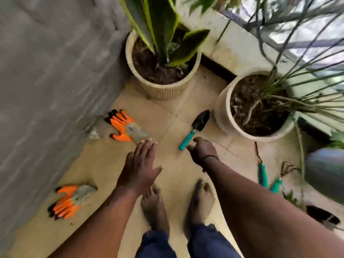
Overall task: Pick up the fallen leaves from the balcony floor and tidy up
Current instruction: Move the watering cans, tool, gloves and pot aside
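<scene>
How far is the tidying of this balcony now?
Barely begun. Both hands, left and right, hold nothing. The right reaches near the trowel. Two orange gloves and other teal-handled tools lie on the floor tiles.

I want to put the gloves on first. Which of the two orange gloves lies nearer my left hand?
The upper glove, beside the grey wall; its cuff lies just beyond the left hand fingertips. The other glove lies farther back.

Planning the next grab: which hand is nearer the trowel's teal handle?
Right. The right hand hovers just beside the trowel handle's near end; the left hand is farther away, nearer the orange glove.
</scene>
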